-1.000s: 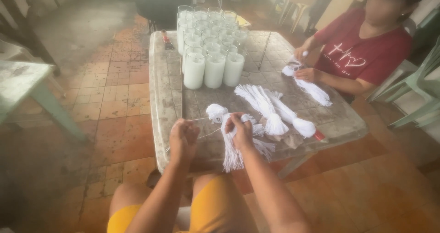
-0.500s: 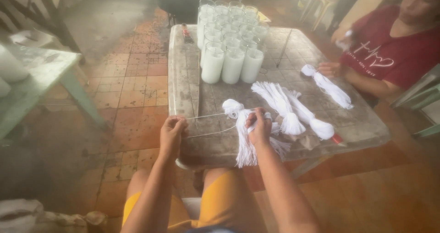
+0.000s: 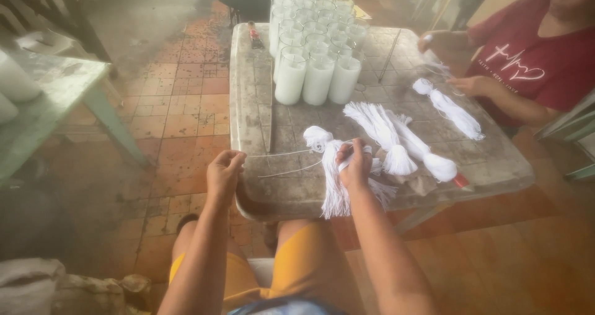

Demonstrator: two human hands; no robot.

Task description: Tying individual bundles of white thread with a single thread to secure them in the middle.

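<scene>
It was a small candle workshop: wax-filled glasses (image 3: 313,48) crowded a worn table (image 3: 260,104), white wick bundles (image 3: 396,135) lay beside them, over a tiled floor (image 3: 180,110).

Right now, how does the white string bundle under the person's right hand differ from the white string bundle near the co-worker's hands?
The white string bundle under the right hand hangs over the table's near edge, held by the right hand. The white string bundle near the co-worker lies flat and unheld. Both are white, with a knotted head.
</scene>
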